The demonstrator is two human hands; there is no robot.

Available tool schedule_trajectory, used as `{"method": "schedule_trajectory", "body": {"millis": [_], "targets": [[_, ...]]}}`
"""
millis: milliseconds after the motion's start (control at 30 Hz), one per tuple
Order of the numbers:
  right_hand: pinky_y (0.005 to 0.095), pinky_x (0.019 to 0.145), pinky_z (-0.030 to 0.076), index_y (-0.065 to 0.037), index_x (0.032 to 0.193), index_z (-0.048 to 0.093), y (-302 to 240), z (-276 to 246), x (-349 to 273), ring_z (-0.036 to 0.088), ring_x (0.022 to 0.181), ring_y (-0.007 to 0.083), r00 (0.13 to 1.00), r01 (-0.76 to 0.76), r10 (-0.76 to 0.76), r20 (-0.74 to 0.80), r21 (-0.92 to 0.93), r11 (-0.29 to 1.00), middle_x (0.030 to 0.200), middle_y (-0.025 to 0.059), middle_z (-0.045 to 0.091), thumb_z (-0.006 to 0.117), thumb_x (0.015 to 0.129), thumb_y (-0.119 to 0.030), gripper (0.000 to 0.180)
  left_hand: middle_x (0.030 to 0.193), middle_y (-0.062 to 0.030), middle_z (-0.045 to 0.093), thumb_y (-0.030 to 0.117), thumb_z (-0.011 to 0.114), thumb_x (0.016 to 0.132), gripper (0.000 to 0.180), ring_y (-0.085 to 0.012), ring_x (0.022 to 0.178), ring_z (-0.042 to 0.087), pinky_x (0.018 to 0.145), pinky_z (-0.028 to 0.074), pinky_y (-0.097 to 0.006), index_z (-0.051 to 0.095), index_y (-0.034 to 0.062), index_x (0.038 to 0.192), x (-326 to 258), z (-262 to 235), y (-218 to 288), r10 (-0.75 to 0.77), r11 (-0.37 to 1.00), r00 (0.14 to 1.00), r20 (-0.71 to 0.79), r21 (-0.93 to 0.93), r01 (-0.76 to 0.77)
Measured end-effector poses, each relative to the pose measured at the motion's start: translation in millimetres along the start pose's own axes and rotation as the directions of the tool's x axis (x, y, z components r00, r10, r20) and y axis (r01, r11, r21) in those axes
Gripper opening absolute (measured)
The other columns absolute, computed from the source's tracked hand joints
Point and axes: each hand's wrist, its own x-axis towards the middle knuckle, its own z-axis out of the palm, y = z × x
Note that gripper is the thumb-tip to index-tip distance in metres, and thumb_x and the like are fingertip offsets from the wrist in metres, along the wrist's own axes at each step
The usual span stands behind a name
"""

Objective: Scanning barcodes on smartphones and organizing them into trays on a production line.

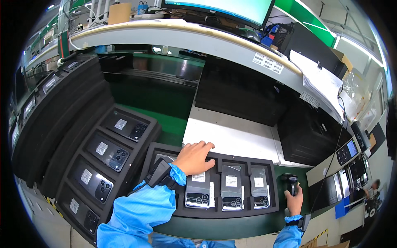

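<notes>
A: What are the hands doing?

B: The left hand (194, 158) is lying palm down on the black foam tray (215, 213) in front of the person, fingers spread and loosely curled over the top of the leftmost smartphone (198, 189). It is resting on it rather than gripping it. The right hand (294, 201) is closed around the handle of a black handheld scanner (289, 182), just beside the tray's right end.

A: And the phones?

B: Three smartphones are sitting in a row of slots, backs up, each with a white label. Their long axes are running from the person toward the far edge of the table (231, 138), and the camera clusters are pointing toward the person, at the near end.

A: How would you do this step well?

B: I would be keeping the left hand flat and light so that the tray is staying put, and sliding the fingers off the label so that nothing is covering it. The scanner's head should be tilting toward one label at a time, I think.

A: Anything else around?

B: A second foam tray (72, 182) with four phones is lying to the left, tilted, beside a tall stack of trays (53, 120). A monitor (223, 8) is standing on the shelf above.
</notes>
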Motion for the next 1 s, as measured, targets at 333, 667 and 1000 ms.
{"method": "schedule_trajectory", "body": {"millis": [333,667,1000], "targets": [[0.0243,0.051,0.044,-0.006,0.141,0.053,-139,-29,-24,0.052,0.06,0.0115,0.552,-0.793,-0.174,0.816,0.578,0.194,0.082,0.0028,0.06,0.058,0.098,-0.031,0.05,0.125,-0.0186,0.061,0.032,0.063,0.092,0.044,-0.0389,0.12,0.055,0.106,0.04,-0.045,0.061,0.0031,0.125,-78,-61,-6,-0.297,0.953,0.878,-0.374,-0.177,0.246],[0.0288,0.051,0.046,-0.003,0.11,0.057,-290,62,-178,0.055,0.056,0.0157,-0.201,-0.834,-0.392,0.898,0.053,0.549,0.083,0.0126,0.066,0.06,0.098,-0.022,0.023,0.13,-0.0204,0.06,0.029,0.048,0.106,0.042,-0.0297,0.122,0.058,0.105,0.043,-0.038,0.051,-0.0022,0.134,-127,-42,-32,-0.422,0.78,0.82,-0.386,-0.615,0.113],[0.0297,0.044,0.047,0.001,0.129,0.04,-236,9,-140,0.059,0.05,0.0175,0.124,-0.602,-0.386,0.914,0.379,0.703,0.082,0.0162,0.067,0.067,0.09,-0.007,0.048,0.142,-0.0234,0.05,0.032,0.064,0.094,0.052,-0.0398,0.135,0.046,0.11,0.039,-0.046,0.053,0.0009,0.133,-130,-39,-26,-0.261,0.962,0.884,-0.387,-0.184,0.203]]}}
